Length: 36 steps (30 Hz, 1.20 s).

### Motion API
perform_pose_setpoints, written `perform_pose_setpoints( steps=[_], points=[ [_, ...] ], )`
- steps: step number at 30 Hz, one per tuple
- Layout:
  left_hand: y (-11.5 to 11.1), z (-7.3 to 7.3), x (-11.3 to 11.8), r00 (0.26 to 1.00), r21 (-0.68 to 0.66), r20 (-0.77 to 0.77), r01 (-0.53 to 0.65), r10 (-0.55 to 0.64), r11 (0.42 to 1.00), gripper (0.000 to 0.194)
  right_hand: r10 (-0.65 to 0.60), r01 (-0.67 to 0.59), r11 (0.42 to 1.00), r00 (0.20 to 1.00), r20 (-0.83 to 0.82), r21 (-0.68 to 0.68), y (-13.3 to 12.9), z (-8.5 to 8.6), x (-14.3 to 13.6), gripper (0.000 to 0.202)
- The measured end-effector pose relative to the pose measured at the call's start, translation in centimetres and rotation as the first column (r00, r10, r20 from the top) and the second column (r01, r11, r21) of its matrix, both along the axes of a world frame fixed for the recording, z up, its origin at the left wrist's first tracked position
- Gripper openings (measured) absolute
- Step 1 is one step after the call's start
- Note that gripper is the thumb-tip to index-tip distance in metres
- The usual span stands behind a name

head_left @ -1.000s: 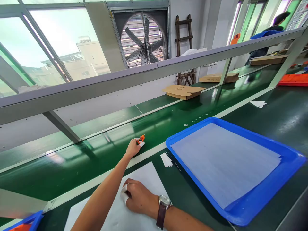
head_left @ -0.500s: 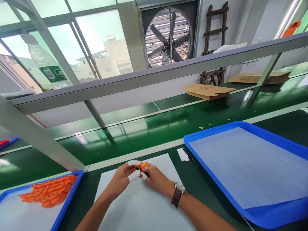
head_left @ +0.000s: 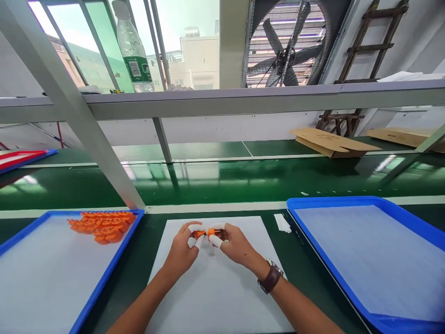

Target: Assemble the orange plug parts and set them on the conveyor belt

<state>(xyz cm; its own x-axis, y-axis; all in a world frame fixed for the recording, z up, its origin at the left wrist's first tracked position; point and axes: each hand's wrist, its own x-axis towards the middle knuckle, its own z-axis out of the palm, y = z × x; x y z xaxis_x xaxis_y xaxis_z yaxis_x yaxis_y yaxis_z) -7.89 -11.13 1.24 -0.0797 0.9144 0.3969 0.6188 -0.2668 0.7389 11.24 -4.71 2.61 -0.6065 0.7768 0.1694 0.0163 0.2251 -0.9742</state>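
Observation:
My left hand (head_left: 184,250) pinches a small orange piece (head_left: 199,234) between thumb and forefinger. Close beside it, my right hand (head_left: 236,246) grips another small orange piece (head_left: 211,233) with a dark part near it. White covers wrap the fingertips of both hands. The two pieces are almost end to end; whether they touch I cannot tell. Beneath my hands lies a white sheet (head_left: 215,297) on the dark green table. To the left, several orange pieces (head_left: 104,226) lie grouped in a blue-rimmed tray (head_left: 100,278).
A second blue tray (head_left: 327,264) lined with white stands on the right. White paper slips (head_left: 282,223) lie beside it. Behind runs a green conveyor-like surface (head_left: 222,183) under a metal rail (head_left: 215,105). Flat cardboard (head_left: 330,141) and a plastic bottle (head_left: 134,51) are farther back.
My view has levelled and turned leftward. Both hands still hold orange material, which now shows as two pieces side by side; my right fingers have shifted their grip.

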Motion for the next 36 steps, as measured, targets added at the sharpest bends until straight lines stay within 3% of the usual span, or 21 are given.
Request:
perform_pose_setpoints(
  steps=[3, 5, 8, 11, 13, 16, 19, 21, 27, 33, 36],
  points=[
    [-0.6, 0.4, 0.2, 0.996, -0.067, -0.072, 0.05, -0.055, 0.996, 0.033, -0.04, 0.047, 0.971, 0.999, -0.037, 0.234, -1.0, -0.8, -0.1, 0.027],
    [-0.8, 0.5, 0.5, 0.997, -0.133, -0.022, 0.072, -0.076, 0.988, 0.03, -0.044, 0.057, 0.956, 0.998, -0.051, 0.287, -1.3, -1.4, 0.1, 0.028],
    [-0.8, 0.1, 1.0, 0.974, -0.215, 0.226, 0.082, -0.032, 0.973, 0.023, -0.106, 0.114, 0.976, 0.993, -0.05, 0.185, -1.4, -2.0, 0.2, 0.023],
    [-0.7, -0.3, 1.4, 0.874, -0.3, 0.485, 0.156, 0.01, 0.941, 0.022, -0.149, 0.146, 0.988, 0.987, -0.054, -0.048, -1.4, -2.3, 0.0, 0.019],
    [-0.5, -0.4, 1.4, 0.828, -0.34, 0.559, 0.187, 0.038, 0.922, 0.025, -0.172, 0.163, 0.977, 0.984, -0.053, -0.14, -1.5, -2.3, -0.3, 0.019],
    [-0.4, -0.9, 1.5, 0.81, -0.364, 0.58, 0.166, 0.084, 0.916, 0.025, -0.192, 0.19, 0.98, 0.981, -0.036, -0.06, -1.8, -2.4, -0.4, 0.017],
    [-0.5, -1.7, 1.7, 0.827, -0.351, 0.547, 0.086, 0.13, 0.932, 0.021, -0.173, 0.174, 0.984, 0.985, -0.028, 0.045, -2.1, -2.6, -0.5, 0.016],
    [-0.6, -2.1, 1.7, 0.845, -0.341, 0.516, 0.051, 0.141, 0.939, 0.019, -0.167, 0.167, 0.986, 0.986, -0.019, 0.015, -2.1, -2.7, -0.5, 0.014],
    [-0.7, -1.9, 1.0, 0.923, -0.324, 0.38, 0.189, -0.056, 0.927, 0.041, -0.233, 0.234, 0.97, 0.972, 0.021, -0.071, -1.1, -3.0, -0.2, 0.016],
    [-0.7, -2.5, 1.0, 0.997, -0.08, 0.005, 0.076, -0.076, 0.994, 0.036, -0.171, 0.159, 0.977, 0.982, 0.078, 0.139, -1.2, -2.9, 0.3, 0.02],
    [-0.7, -2.8, 1.2, 0.996, -0.005, -0.067, 0.063, -0.063, 0.998, 0.037, -0.13, 0.118, 0.984, 0.987, 0.091, 0.132, -1.3, -2.8, 0.3, 0.023]
  ],
)
